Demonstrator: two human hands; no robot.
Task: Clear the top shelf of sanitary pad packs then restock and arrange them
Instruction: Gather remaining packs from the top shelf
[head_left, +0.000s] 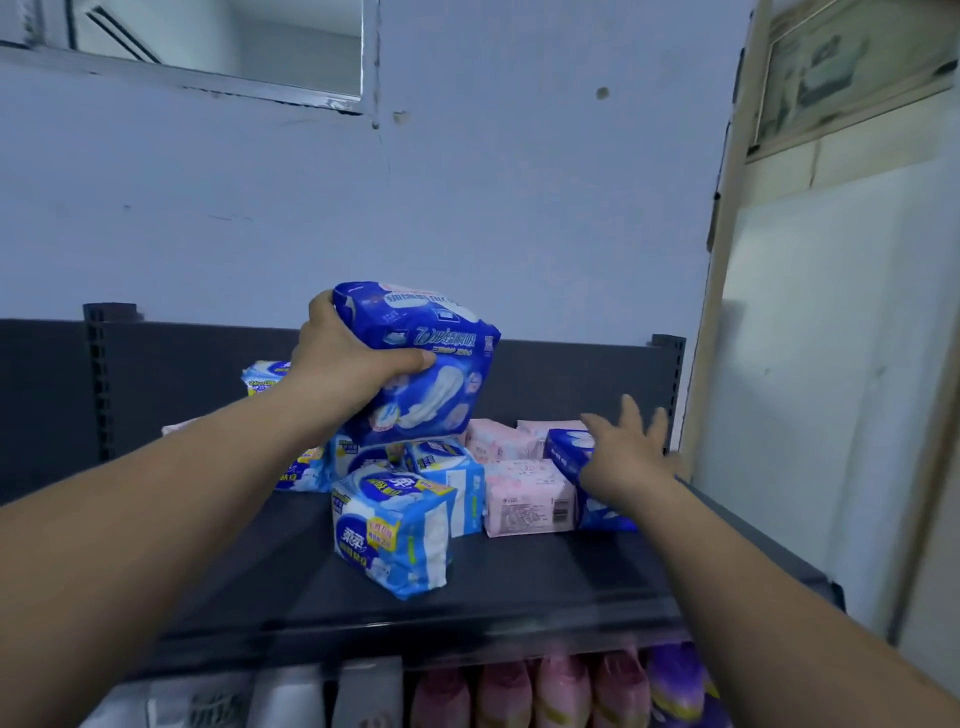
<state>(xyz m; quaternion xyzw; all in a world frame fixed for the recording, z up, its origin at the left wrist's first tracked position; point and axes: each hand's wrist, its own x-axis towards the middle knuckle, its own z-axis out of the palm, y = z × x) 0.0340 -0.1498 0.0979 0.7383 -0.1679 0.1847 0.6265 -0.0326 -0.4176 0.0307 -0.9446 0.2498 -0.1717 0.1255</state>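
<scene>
Seems mid-clearing of the top shelf. Clasps a dark blue pack in the left grip, lifted over light blue packs just below. Shows its long axis near upright, top tipped rearward. Spreads the right grip, released, by a second dark blue pack; next calls for closing round it.

**Painted wall, dark shelving, wood frame at right**

Pale blue-grey wall fills the back. It is scuffed, with hairline cracks and a small round mark high up. Window opening upper left, its grey frame chipped along the lower edge. Dark back panel stands against the wall, slotted uprights at each end. Top shelf is the same dark grey. Right side: light wooden post, white board beyond it, framed picture above. Light cool, even.
</scene>
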